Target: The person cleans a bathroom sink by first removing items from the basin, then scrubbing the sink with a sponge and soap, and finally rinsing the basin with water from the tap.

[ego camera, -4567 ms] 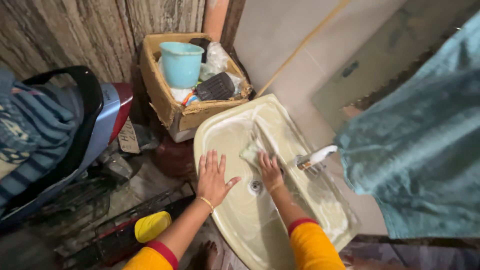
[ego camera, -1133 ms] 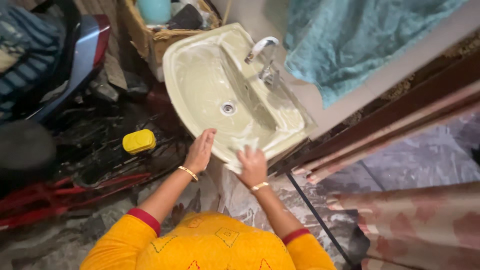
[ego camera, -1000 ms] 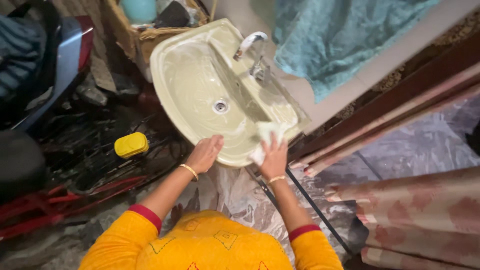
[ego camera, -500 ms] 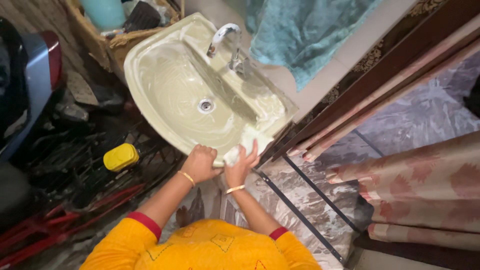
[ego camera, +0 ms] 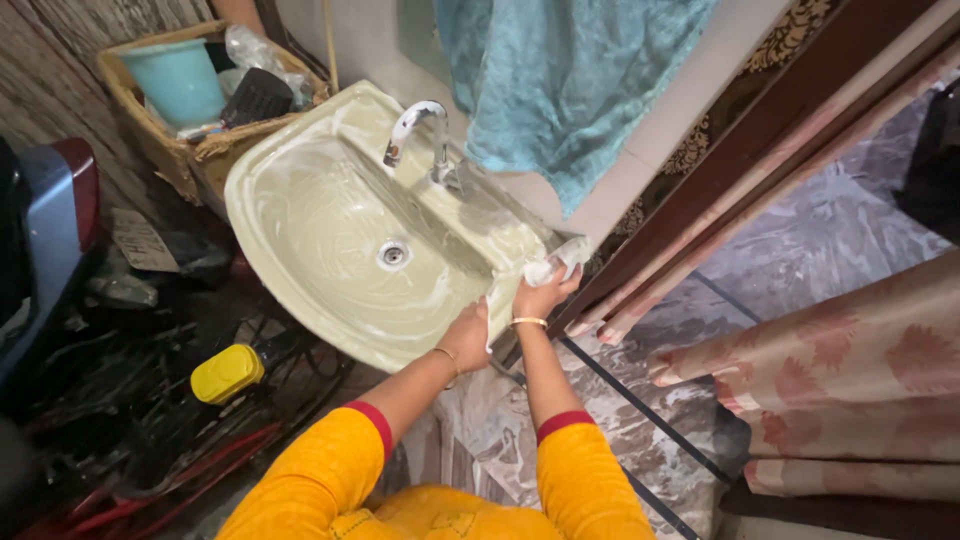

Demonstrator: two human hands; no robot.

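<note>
Now right grip [ego camera: 543, 292] presses cloth [ego camera: 560, 259] against basin [ego camera: 300, 290] corner.

Cardboard box [ego camera: 190, 150]: brown, open-topped, worn at the edges, upper left against the wall, just beside the washbasin [ego camera: 300, 290]; holds a pale blue plastic tub [ego camera: 180, 80] and crumpled clear plastic bags [ego camera: 250, 50].

Plate-like sign [ego camera: 140, 240]: pale, rectangular, tilted, far left below the box, beside a vehicle's blue-and-red bodywork [ego camera: 50, 220].

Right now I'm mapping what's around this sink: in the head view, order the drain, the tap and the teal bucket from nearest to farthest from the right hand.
From the right hand:
1. Tap, at the sink's back edge.
2. Drain, basin centre; too close to the tap to call.
3. Teal bucket, in the box far left.
</note>
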